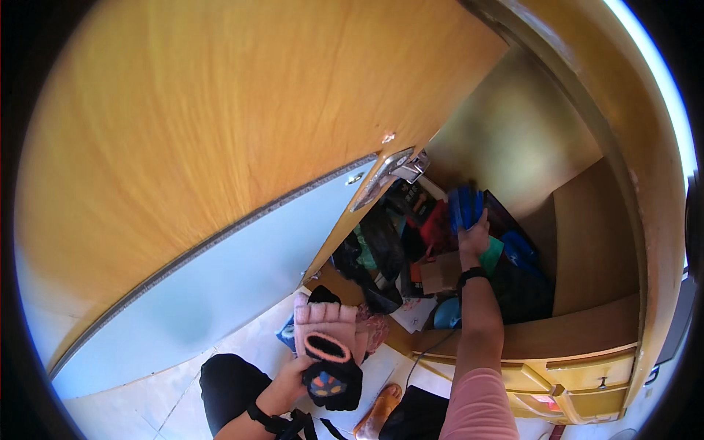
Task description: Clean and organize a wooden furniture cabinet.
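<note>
In my left hand (292,378), low in the view, is a bunch of knitted gloves: a pink fingerless glove (324,314) and a black glove (334,385) with a coloured patch, with blue and patterned pink cloth behind them. My right hand (474,234) reaches into the cabinet, its fingers on a blue item (465,208) that is blurred; its kind I cannot tell. Under and around that hand lie a green sheet (491,255), a brown cardboard piece (441,273), red cloth (438,228) and black plastic bags (379,242).
An open wooden door (209,121) with a metal handle (385,177) fills the left. A blue bag (518,250) and a light-blue round thing (447,313) lie in the cabinet. Drawers (599,374) are below right. A cable (416,360) hangs over the cabinet edge.
</note>
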Tool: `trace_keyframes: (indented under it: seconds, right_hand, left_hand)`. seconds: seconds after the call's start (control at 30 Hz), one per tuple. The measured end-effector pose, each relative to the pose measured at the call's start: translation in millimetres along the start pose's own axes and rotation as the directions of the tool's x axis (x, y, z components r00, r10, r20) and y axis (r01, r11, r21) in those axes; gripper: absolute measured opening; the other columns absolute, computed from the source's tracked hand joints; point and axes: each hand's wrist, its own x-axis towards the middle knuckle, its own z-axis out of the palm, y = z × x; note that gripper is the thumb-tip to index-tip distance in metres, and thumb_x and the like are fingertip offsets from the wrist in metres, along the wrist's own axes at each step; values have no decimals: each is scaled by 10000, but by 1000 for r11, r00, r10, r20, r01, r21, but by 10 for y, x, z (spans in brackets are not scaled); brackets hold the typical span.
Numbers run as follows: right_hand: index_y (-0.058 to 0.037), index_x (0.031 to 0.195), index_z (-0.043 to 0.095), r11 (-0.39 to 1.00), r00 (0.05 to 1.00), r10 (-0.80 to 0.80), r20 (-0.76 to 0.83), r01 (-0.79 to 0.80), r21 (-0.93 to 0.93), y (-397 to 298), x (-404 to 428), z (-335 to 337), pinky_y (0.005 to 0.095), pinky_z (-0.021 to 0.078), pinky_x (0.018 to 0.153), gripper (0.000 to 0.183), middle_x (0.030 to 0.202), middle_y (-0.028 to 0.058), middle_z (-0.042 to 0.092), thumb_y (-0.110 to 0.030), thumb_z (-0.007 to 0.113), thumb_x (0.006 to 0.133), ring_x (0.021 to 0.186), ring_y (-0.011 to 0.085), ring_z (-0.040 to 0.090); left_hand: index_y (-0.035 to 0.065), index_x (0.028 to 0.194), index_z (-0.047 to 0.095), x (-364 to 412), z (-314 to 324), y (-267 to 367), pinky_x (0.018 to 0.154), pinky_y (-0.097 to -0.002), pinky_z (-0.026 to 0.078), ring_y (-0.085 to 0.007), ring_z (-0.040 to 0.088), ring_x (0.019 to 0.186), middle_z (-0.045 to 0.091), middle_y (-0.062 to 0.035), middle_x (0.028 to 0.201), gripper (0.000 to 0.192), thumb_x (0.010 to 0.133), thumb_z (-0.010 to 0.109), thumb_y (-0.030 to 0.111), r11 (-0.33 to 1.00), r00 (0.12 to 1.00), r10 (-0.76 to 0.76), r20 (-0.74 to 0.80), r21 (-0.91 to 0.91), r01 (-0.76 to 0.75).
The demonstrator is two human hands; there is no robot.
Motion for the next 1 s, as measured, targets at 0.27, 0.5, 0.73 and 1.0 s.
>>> trace_keyframes:
  seconds: [0.27, 0.5, 0.73, 1.0]
  right_hand:
    - [-98, 1206, 414, 932, 877, -295, -380, 351, 88, -501, 347, 34, 417, 412, 828, 615, 1092, 130, 532, -103, 664, 644, 976, 345, 508]
    - [-114, 1261, 343, 832, 839, -501, -211, 400, -385, -608, 176, 1100, 491, 350, 919, 619, 1245, 124, 422, -157, 598, 698, 1071, 325, 465]
    - [-65, 1233, 394, 825, 837, -496, 232, 537, -177, -742, 75, 466, 491, 322, 912, 629, 1216, 148, 429, -332, 636, 718, 1113, 354, 394]
    - [-83, 1381, 68, 914, 752, -405, 520, 335, 227, -983, -1951, 563, 484, 272, 988, 1217, 1397, 278, 41, -511, 780, 491, 1205, 477, 256]
  left_hand:
    - [-12, 1213, 376, 72, -10, -51, 883, -364, 451, -258, 548, 999, 520, -160, 1112, 531, 710, 523, 69, 1000, 1000, 1, 17, 12, -1]
    - [10, 1175, 421, 129, 63, -19, 856, -326, 462, -218, 561, 969, 543, -127, 1078, 535, 691, 583, 173, 996, 1000, 28, 11, 85, -29]
    - [1, 1190, 394, 202, -38, -43, 880, -338, 453, -236, 552, 994, 525, -135, 1098, 522, 699, 539, 101, 1000, 997, 9, 76, 4, -9]
    - [-4, 1213, 346, 379, -152, -161, 868, -358, 467, -236, 555, 983, 520, -147, 1098, 510, 738, 526, 47, 996, 992, -26, 122, -79, 36]
